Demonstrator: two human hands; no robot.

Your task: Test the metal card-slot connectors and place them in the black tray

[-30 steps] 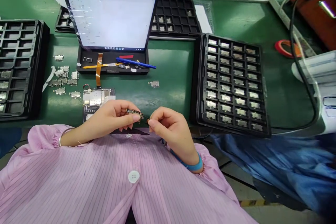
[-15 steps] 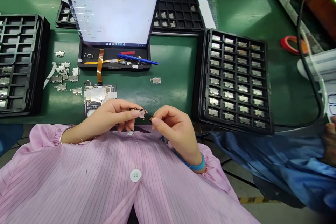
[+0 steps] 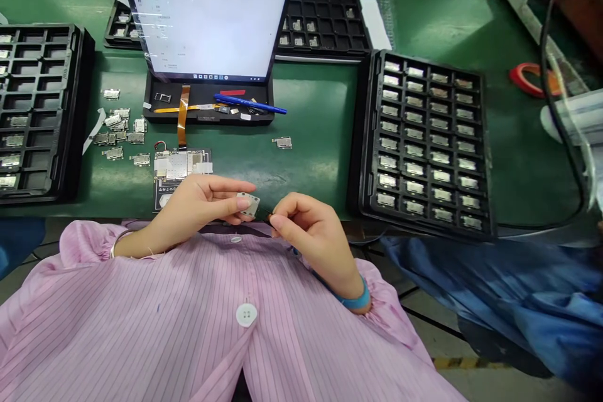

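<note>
My left hand [image 3: 211,198] pinches a small pale metal-plated circuit module [image 3: 251,205] between thumb and fingers, its flat face with dark spots turned up. My right hand [image 3: 311,226] is closed just beside it; the fingertips grip a tiny, thin dark piece [image 3: 270,214] at the module's right side. Whether that piece joins the module cannot be made out. Under my left hand lies a bare circuit board [image 3: 181,163], partly covered by the hand. An orange flex cable [image 3: 183,116] runs from it up to a lit screen [image 3: 207,19]. A single similar module [image 3: 283,142] rests on the green table.
Several loose modules [image 3: 117,119] lie in a heap at left. Black compartment trays stand at left [image 3: 63,107] and right [image 3: 362,138], the right one filled with modules. Behind the screen is another tray [image 3: 334,19]. A blue pen [image 3: 249,103] and red tape roll [image 3: 522,80] are also there.
The module in my left hand has turned, so its flat pale face now shows. My right hand stays close, still pinching the dark piece. The whole view has shifted slightly.
</note>
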